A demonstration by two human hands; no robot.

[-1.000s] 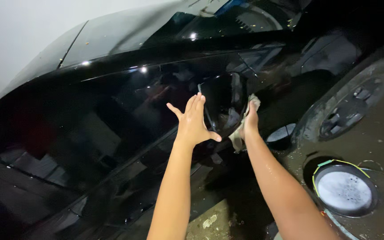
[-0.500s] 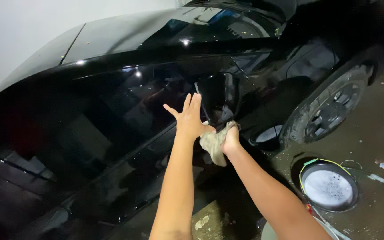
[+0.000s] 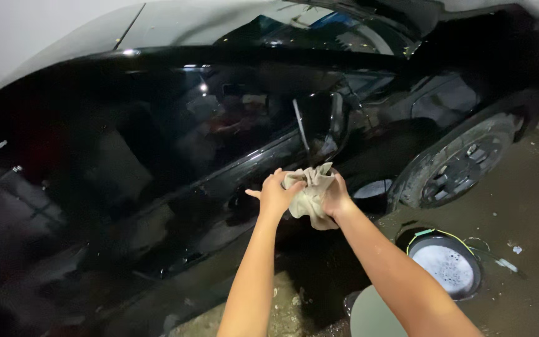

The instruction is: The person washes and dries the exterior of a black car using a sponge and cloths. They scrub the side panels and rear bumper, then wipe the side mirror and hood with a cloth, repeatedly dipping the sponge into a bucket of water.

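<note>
While both arms stretch out toward the side of the black car [image 3: 157,143], the two hands meet on a crumpled beige cloth [image 3: 310,196] held in the air just in front of the door, below the side mirror [image 3: 319,125]. The left hand [image 3: 274,195] has its fingers curled over the cloth's left edge, thumb sticking out to the side — a closed grasp on the fabric. The right hand [image 3: 337,198] clutches the other side, fingers wrapped into the folds, so the cloth is bunched between the two hands with a loose end hanging down beneath them. Whether the cloth brushes the door panel I cannot tell; it looks to be held just off it.

The car's bodywork is dark and glossy, with small bright light spots reflected along the top of the window line. Its front wheel [image 3: 460,165] stands to the right, tyre resting on the wet, dirty concrete floor [image 3: 531,206]. On that floor, well to the right of the hands and near the wheel, sits a round black bucket [image 3: 447,265] filled with white foam, a yellow-green cord [image 3: 435,233] running along its rim. Closer to the person, just under the right forearm, the rim of a pale grey round container [image 3: 369,315] shows at the bottom edge — what is in it is not visible.
</note>
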